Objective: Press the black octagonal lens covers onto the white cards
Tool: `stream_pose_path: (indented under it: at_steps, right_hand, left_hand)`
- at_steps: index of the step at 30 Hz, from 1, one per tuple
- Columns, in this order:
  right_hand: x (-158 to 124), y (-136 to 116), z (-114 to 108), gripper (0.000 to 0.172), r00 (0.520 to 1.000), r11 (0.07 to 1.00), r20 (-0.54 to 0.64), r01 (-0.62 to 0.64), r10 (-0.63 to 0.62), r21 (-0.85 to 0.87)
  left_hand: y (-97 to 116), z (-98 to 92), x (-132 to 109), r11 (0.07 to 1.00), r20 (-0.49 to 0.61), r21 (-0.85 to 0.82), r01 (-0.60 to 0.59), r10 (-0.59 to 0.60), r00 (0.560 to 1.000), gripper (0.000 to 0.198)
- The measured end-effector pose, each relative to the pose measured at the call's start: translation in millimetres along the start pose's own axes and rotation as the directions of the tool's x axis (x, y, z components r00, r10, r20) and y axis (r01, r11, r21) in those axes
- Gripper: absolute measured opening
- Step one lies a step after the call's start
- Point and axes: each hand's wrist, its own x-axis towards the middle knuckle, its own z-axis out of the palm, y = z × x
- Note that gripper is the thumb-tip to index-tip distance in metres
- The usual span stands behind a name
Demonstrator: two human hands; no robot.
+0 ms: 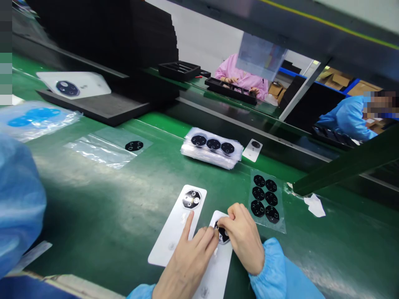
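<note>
Two white phone back covers lie side by side on the green bench, each with a black octagonal camera plate. My left hand rests over both covers, its index finger stretched out onto the left cover. Its other fingertips touch the right cover by the edge of its camera plate. My right hand is pinched at the top of that same plate; whatever is between thumb and finger is hidden. Right of it lies a clear sheet with several black octagonal stickers.
A stack of clear sheets with black stickers stands ahead, beside a small white card. At left are plastic bags, a black tray holding another white cover, and a blue sleeve. A green post slants at right.
</note>
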Motion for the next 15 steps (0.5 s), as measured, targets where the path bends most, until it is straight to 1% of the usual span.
stream_pose_path:
  at_steps: [2, 5, 9, 12, 15]
  right_hand:
    - [0.3, 0.0, -0.7, 0.023, 1.0, 1.0, -0.022, -0.006, 0.006, 0.006]
    - [1.1, -0.6, -2.1, 0.023, 1.0, 1.0, -0.006, 0.01, -0.01, 0.013]
    - [1.8, -0.1, -3.0, 0.022, 1.0, 0.999, -0.019, -0.009, 0.01, 0.045]
    - [1.0, 0.1, -2.1, 0.022, 1.0, 0.999, 0.025, -0.016, 0.015, 0.035]
    - [-0.6, -0.9, -0.6, 0.022, 0.998, 0.998, 0.057, -0.026, 0.023, 0.052]
  left_hand:
    - [0.3, 0.7, -0.2, 1.0, -0.001, -0.001, -0.003, 0.003, 1.0, 0.048]
    - [0.4, 2.3, -1.3, 1.0, 0.026, 0.017, -0.01, 0.01, 1.0, 0.048]
    - [0.0, 3.2, -2.4, 1.0, 0.019, 0.015, -0.005, 0.004, 1.0, 0.048]
    - [-0.3, 2.4, -1.9, 1.0, 0.036, 0.018, -0.008, 0.008, 0.999, 0.049]
    - [-0.5, 0.9, -1.0, 1.0, 0.029, 0.015, -0.009, 0.009, 1.0, 0.048]
